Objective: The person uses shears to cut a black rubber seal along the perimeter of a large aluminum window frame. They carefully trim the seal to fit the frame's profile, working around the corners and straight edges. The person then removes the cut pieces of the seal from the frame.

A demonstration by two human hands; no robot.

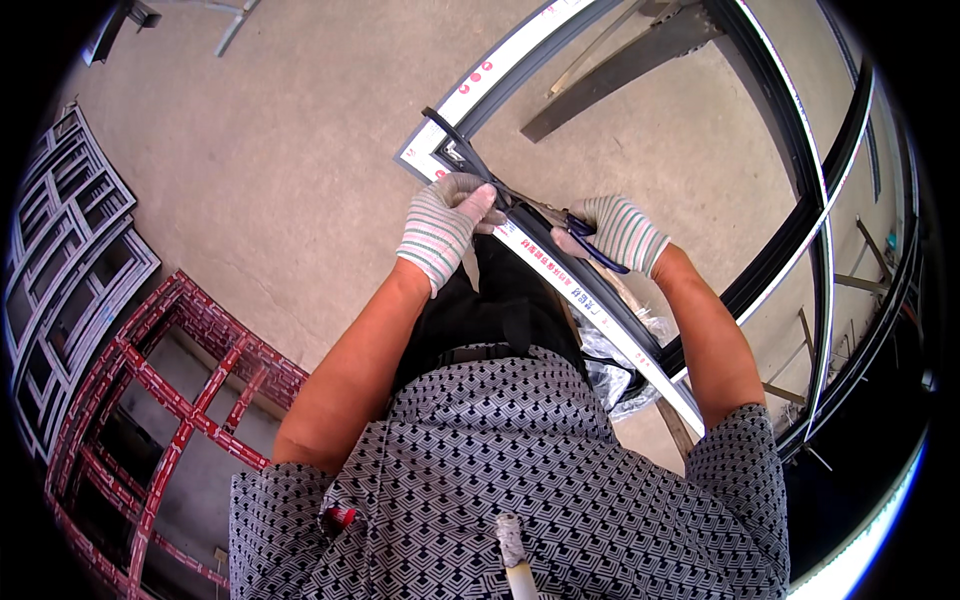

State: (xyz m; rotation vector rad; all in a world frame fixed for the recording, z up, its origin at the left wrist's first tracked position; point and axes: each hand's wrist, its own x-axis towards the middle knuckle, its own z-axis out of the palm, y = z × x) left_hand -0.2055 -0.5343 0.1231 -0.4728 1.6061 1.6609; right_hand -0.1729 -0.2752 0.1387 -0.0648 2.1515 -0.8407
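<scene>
A dark window frame (575,290), its outer face covered in white printed film, lies in front of me with one corner near my hands. My left hand (440,228), in a striped knit glove, is closed with thumb and fingers pinching a black rubber strip (452,135) at that corner. The strip's free end sticks up beyond the fingers. In my right hand (622,232), gloved alike, is a pair of scissors with dark blue handles (606,260). Their blades point left toward the strip beside my left fingertips; whether they touch it I cannot tell.
Red-wrapped frames (165,400) and a stack of grey frames (75,240) stand at the left. A dark beam (620,75) shows through the frame's opening. Crumpled clear plastic (610,385) lies beneath the frame. More dark frames (850,150) curve along the right.
</scene>
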